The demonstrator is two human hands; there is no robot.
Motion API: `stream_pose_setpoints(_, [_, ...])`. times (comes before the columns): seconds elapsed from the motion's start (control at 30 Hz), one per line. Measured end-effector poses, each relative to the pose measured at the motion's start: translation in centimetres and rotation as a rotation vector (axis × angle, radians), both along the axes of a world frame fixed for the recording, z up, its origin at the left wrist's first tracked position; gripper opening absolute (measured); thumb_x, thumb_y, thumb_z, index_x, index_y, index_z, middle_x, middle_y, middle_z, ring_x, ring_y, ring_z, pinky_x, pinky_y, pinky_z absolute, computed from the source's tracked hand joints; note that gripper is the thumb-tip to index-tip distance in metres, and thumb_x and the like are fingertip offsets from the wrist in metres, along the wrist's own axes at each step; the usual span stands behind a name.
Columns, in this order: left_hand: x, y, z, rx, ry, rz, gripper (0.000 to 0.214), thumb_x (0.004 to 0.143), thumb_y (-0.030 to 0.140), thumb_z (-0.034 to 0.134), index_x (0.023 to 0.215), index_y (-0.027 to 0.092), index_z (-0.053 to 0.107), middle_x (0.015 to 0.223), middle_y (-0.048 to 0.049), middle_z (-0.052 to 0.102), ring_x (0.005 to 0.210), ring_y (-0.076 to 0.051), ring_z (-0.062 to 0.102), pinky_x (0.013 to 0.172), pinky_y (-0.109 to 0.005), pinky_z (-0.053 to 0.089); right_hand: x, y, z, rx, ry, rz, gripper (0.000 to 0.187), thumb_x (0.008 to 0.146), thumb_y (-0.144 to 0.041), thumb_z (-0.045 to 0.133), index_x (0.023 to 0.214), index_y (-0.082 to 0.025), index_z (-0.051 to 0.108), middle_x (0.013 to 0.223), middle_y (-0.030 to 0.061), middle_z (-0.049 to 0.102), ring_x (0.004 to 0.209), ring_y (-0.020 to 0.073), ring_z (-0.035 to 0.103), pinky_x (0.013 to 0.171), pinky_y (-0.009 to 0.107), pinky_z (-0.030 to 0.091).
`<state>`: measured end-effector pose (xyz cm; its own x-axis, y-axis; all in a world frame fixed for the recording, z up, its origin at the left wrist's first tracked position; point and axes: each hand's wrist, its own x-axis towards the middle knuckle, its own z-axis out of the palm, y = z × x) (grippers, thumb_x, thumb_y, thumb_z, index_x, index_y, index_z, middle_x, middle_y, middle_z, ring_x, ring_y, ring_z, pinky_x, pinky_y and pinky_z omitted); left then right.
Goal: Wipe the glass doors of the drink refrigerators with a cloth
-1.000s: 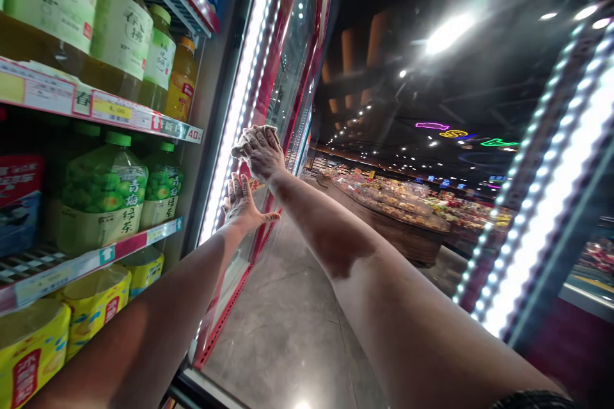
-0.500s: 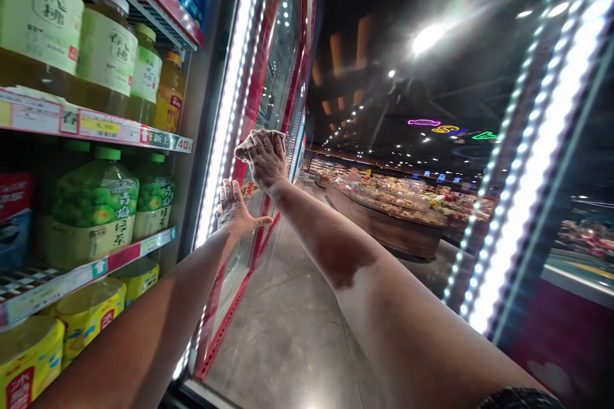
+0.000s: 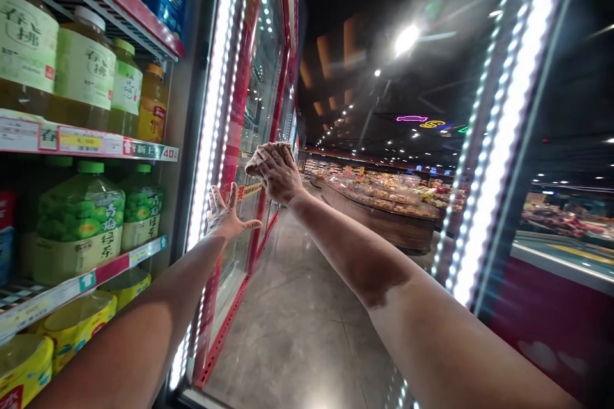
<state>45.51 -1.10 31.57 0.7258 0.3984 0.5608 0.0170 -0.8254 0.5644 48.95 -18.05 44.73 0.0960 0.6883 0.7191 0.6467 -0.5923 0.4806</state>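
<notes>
My left hand (image 3: 224,211) is flat against the lit frame edge of the glass cooler door (image 3: 254,108), fingers spread upward and thumb out to the right. My right hand (image 3: 275,170) sits higher and further right, pressed on the glass with a pale cloth (image 3: 273,149) bunched under the fingers. Both arms stretch forward from the bottom of the view.
Open cooler shelves at the left hold green-labelled tea bottles (image 3: 81,73), green plum tea jugs (image 3: 79,220) and yellow packs (image 3: 71,326). A second lit door (image 3: 499,140) stands at the right. Grey floor (image 3: 307,319) runs ahead to a round wooden food display (image 3: 384,217).
The view has swung right, so the shelves slid left. My right hand with the cloth has drifted slightly right and down on the glass; the left hand stays flat on the frame.
</notes>
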Motion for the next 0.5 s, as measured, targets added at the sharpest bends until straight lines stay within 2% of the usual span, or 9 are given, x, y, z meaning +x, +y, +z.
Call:
stream_pose_setpoints(0.1, [-0.2, -0.1, 0.1, -0.003, 0.008, 0.006, 0.142, 0.062, 0.077, 0.077, 0.163, 0.034, -0.011, 0.165, -0.0103, -0.035, 0.154, -0.038, -0.022, 0.125, -0.062, 0.016, 0.1, -1.5, 0.2, -0.046, -0.007, 0.014, 0.056, 0.098, -0.022, 0.049, 0.154, -0.017, 0.046, 0.166, 0.0072, 0.038, 0.158, 0.0252, 0.023, 0.133, 0.05, 0.007])
stream_pose_setpoints(0.23, [-0.2, -0.2, 0.1, -0.031, 0.022, 0.008, 0.145, 0.06, 0.074, 0.081, 0.161, 0.039, -0.017, 0.163, -0.0066, -0.039, 0.154, -0.036, -0.023, 0.125, -0.06, 0.019, 0.2, -2.8, 0.1, 0.128, -0.014, -0.017, 0.062, 0.097, -0.023, 0.052, 0.157, -0.018, 0.041, 0.168, 0.0079, 0.032, 0.159, 0.0263, 0.018, 0.133, 0.052, 0.006])
stream_pose_setpoints(0.3, [-0.2, -0.2, 0.1, -0.034, 0.019, -0.006, 0.145, 0.06, 0.074, 0.081, 0.161, 0.039, -0.017, 0.161, -0.0063, -0.042, 0.154, -0.036, -0.022, 0.125, -0.058, 0.021, 0.1, -3.1, -0.4, 0.156, -0.008, -0.026, 0.062, 0.097, -0.022, 0.052, 0.157, -0.016, 0.04, 0.169, 0.0088, 0.031, 0.16, 0.0268, 0.017, 0.132, 0.053, 0.006])
stream_pose_setpoints(0.43, [-0.4, -0.2, 0.1, -0.015, -0.002, -0.02, 0.144, 0.061, 0.078, 0.078, 0.163, 0.033, -0.014, 0.162, -0.0088, -0.04, 0.154, -0.037, -0.023, 0.126, -0.059, 0.015, -0.4, -4.2, -1.1, -0.001, 0.008, 0.005, 0.056, 0.099, -0.023, 0.05, 0.154, -0.018, 0.046, 0.166, 0.0081, 0.036, 0.158, 0.0259, 0.022, 0.133, 0.051, 0.009])
stream_pose_setpoints(0.5, [-0.6, -0.3, 0.2, -0.015, 0.003, -0.009, 0.145, 0.059, 0.078, 0.079, 0.163, 0.032, -0.013, 0.163, -0.0087, -0.039, 0.153, -0.037, -0.024, 0.126, -0.06, 0.013, -0.6, -5.1, -1.0, -0.029, 0.006, 0.004, 0.053, 0.1, -0.025, 0.049, 0.153, -0.018, 0.048, 0.165, 0.0071, 0.039, 0.158, 0.0253, 0.024, 0.133, 0.05, 0.009])
